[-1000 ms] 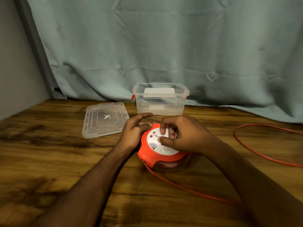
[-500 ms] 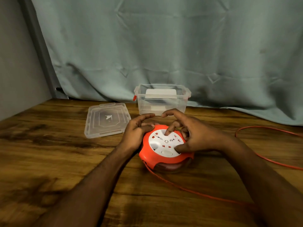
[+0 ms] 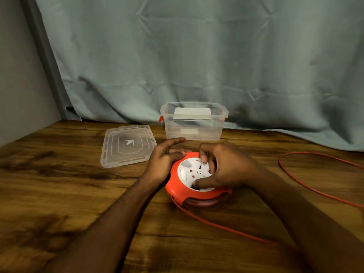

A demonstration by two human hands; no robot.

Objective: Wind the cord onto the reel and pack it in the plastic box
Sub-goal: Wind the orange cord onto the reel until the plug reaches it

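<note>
- A clear lid (image 3: 128, 145) is lying flat on the wooden worktop (image 3: 59, 194) at the left, with a small white mark at its centre too blurred to read.
- The left hand (image 3: 163, 162) is resting against the left rim of the orange reel (image 3: 189, 192), fingers relaxed and extended.
- The reel is sitting on the worktop in front of the clear plastic box (image 3: 194, 123), which is standing open near the curtain (image 3: 197, 56); a white label inside is showing no legible writing.
- The right hand (image 3: 226, 168) is gripping the reel's white socket face, fingers curled onto it.
- The orange cord (image 3: 226, 227) is trailing from the reel toward the right, looping over the worktop.
</note>
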